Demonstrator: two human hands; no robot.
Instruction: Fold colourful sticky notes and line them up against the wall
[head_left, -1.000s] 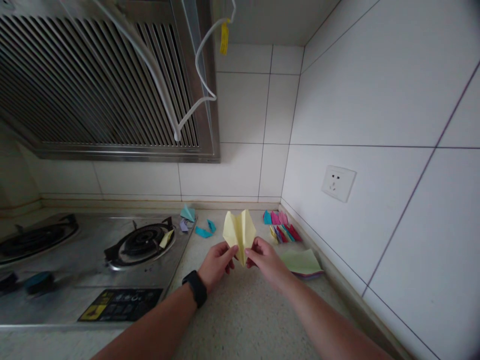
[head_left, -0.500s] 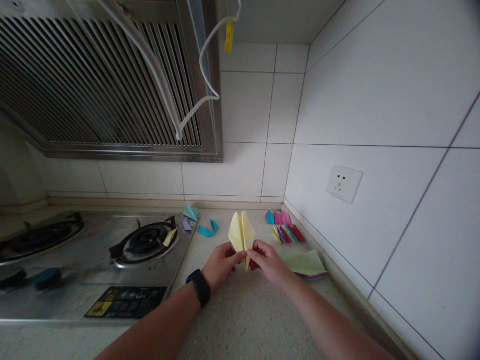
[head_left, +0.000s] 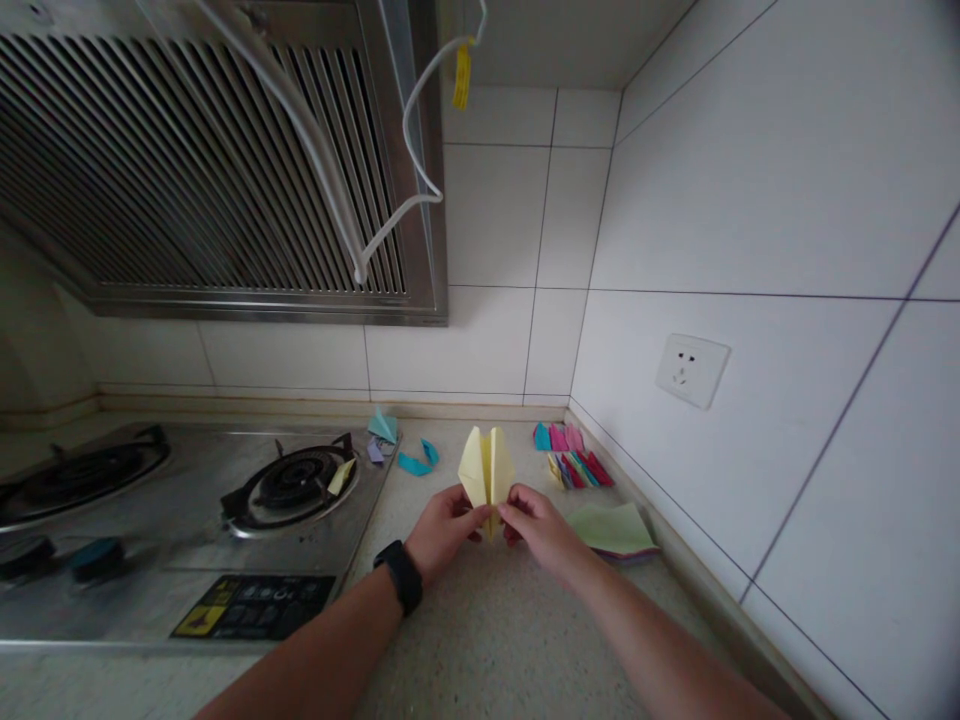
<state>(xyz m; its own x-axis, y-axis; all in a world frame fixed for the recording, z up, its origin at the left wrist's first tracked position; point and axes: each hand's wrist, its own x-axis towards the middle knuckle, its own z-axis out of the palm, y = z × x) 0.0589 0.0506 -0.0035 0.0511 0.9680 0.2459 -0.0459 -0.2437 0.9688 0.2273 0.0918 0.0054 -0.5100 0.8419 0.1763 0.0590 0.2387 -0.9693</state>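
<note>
Between my two hands stands a folded yellow paper [head_left: 487,468], upright, with a crease down its middle and two tips pointing up and away. My left hand [head_left: 444,522], below a black watch, pinches its lower left side with thumb and fingers. On the other side my right hand [head_left: 536,520] pinches the lower right edge. Both thumbs nearly meet at the central fold, above the counter. Some fingertips are hidden behind the paper. Just right of my right hand lies a stack of coloured paper sheets [head_left: 619,528], pale green on top.
Folded coloured papers [head_left: 577,470] line the right wall, more [head_left: 559,437] behind them. Blue paper pieces [head_left: 416,460] and a teal folded paper [head_left: 383,425] lie left. A yellow paper strip [head_left: 341,477] rests on the gas stove [head_left: 187,550]. A range hood [head_left: 225,200] overhangs it.
The two upper tips of the yellow paper have spread slightly farther apart. My hands stay in nearly the same place, both still pinching it.
</note>
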